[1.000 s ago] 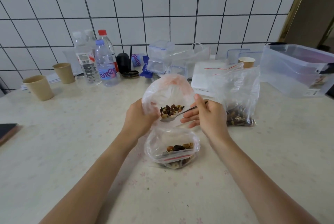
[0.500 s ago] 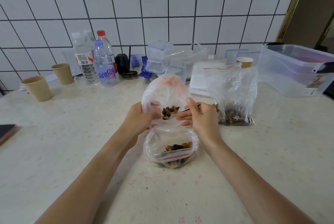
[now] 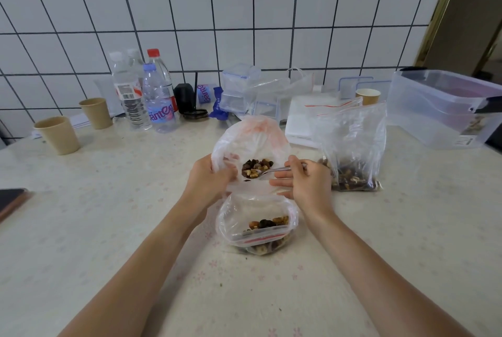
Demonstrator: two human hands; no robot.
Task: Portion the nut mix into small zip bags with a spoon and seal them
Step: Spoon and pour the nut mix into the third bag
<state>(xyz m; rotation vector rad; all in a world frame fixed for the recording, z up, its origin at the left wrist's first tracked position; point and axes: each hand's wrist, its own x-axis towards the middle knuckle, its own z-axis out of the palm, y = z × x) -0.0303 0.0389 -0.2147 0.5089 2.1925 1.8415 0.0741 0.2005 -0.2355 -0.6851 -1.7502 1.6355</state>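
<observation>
A thin plastic bag [image 3: 252, 133] of nut mix [image 3: 256, 167] stands open at mid-table. My left hand [image 3: 209, 177] grips its left rim. My right hand [image 3: 304, 177] pinches a metal spoon [image 3: 274, 171] whose bowl lies in the nuts inside the bag. Just in front lies a small zip bag [image 3: 256, 225] with a red seal strip, partly filled with nuts and still open at the mouth. To the right stands a second, larger zip bag [image 3: 353, 146] with nuts at its bottom.
Two paper cups [image 3: 58, 134] stand at the far left, water bottles [image 3: 157, 95] by the tiled wall. Clear lidded boxes [image 3: 239, 89] sit at the back centre, a large clear tub [image 3: 445, 108] at the right. A dark phone [image 3: 11, 199] lies at the left edge.
The spoon has pushed further left into the nuts in the thin bag, and my right hand has followed it. My left hand keeps its hold on the rim.
</observation>
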